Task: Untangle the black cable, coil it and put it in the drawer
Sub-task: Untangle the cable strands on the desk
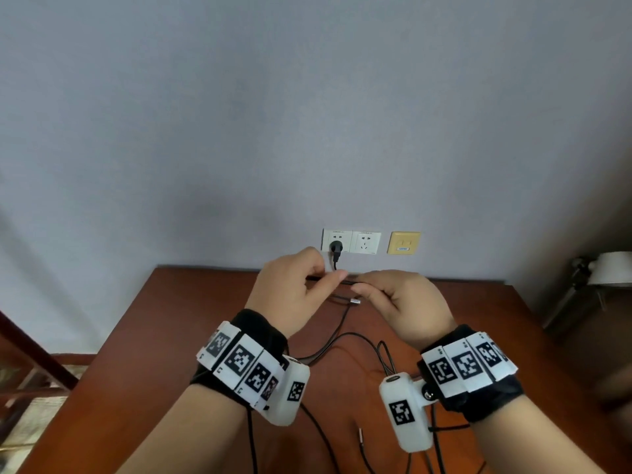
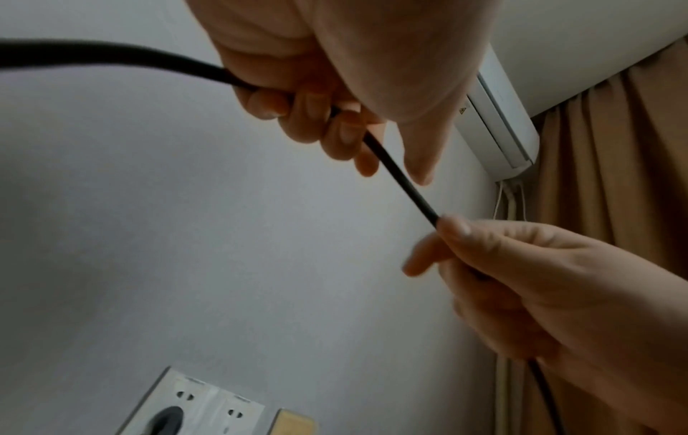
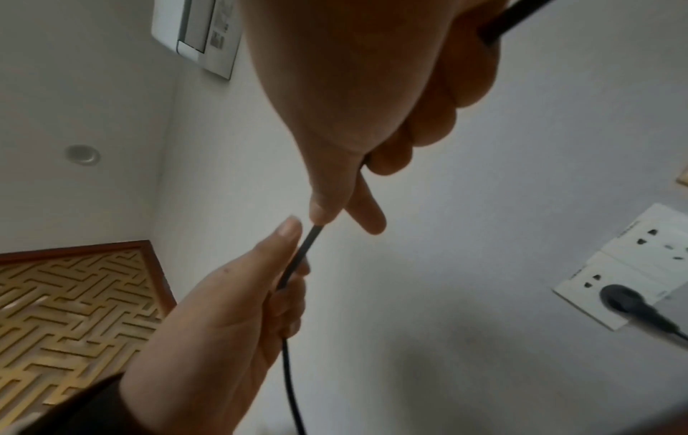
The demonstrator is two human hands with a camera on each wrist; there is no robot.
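Note:
Above a reddish-brown table (image 1: 191, 336) both hands hold a thin black cable (image 1: 349, 281) level between them. My left hand (image 1: 325, 275) has its fingers curled round the cable (image 2: 402, 176), with thumb and fingers closing on it. My right hand (image 1: 362, 289) pinches the same cable (image 3: 301, 253) between thumb and forefinger, a short way from the left hand. More of the cable lies in loose loops (image 1: 342, 338) on the table under the wrists. A metal-tipped end (image 1: 355, 301) lies below the hands, and another (image 1: 360, 436) sits near the front. No drawer is in view.
On the wall behind the table are white sockets (image 1: 364, 241) with a black plug (image 1: 335, 248) in the left one, and a yellow plate (image 1: 403, 242). A white lamp (image 1: 608, 271) stands at the right. A wooden rail (image 1: 34, 354) runs along the left.

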